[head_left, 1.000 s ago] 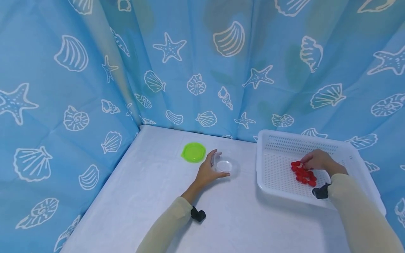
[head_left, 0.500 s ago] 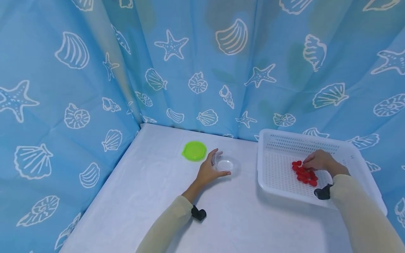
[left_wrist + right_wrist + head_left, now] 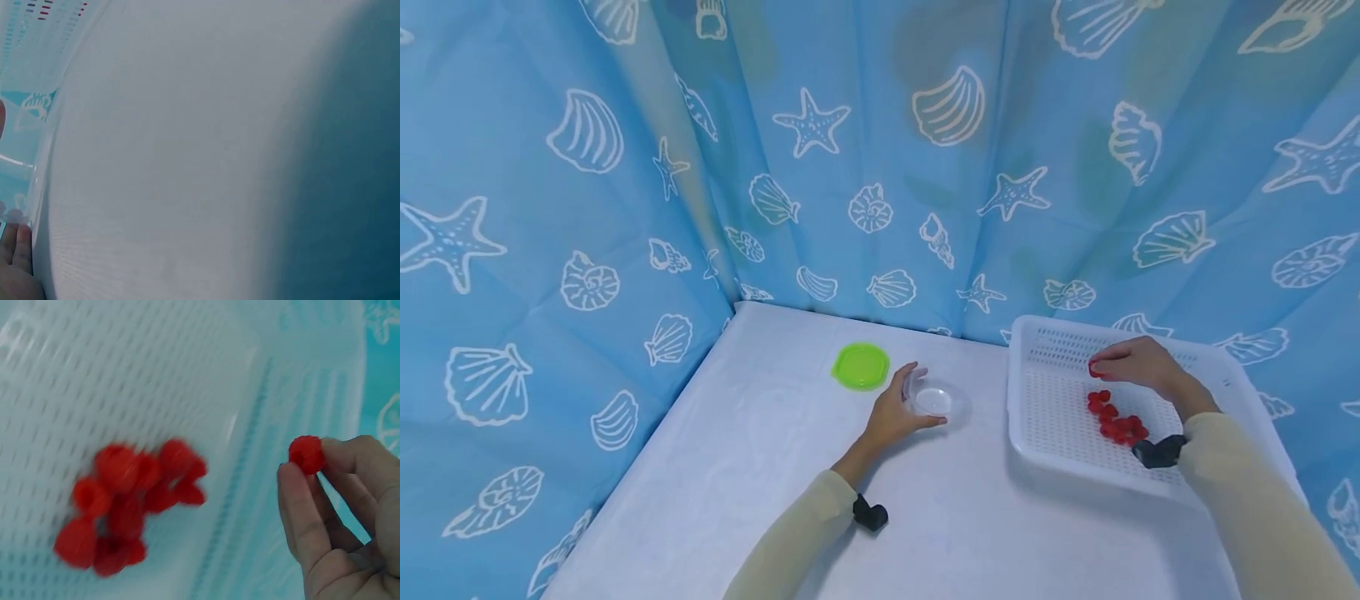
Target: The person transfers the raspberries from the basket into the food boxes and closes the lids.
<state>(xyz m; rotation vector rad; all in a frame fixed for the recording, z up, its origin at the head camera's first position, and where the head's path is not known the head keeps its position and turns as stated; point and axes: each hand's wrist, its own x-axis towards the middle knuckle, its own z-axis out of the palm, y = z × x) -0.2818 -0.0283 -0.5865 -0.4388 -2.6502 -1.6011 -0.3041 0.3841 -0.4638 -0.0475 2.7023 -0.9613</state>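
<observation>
My right hand (image 3: 1138,365) pinches a red raspberry (image 3: 306,454) between thumb and fingertips, raised over the white perforated basket (image 3: 1048,408). Below it, several more raspberries (image 3: 122,500) lie in a loose cluster on the basket floor. On the white table, the fingers and thumb of my left hand (image 3: 891,417) curl round a small clear plastic cup (image 3: 933,401) with no lid on it. Only part of the cup and some fingers show at the left edge of the left wrist view.
A bright green lid (image 3: 860,367) lies flat behind my left hand. The basket stands at the right of the white-covered table (image 3: 970,517). A blue curtain (image 3: 865,150) with shell prints closes off the back and left side.
My right hand has risen from the cluster toward the back of the basket, lifting one raspberry. My left hand stays at the cup. The head view has shifted slightly.
</observation>
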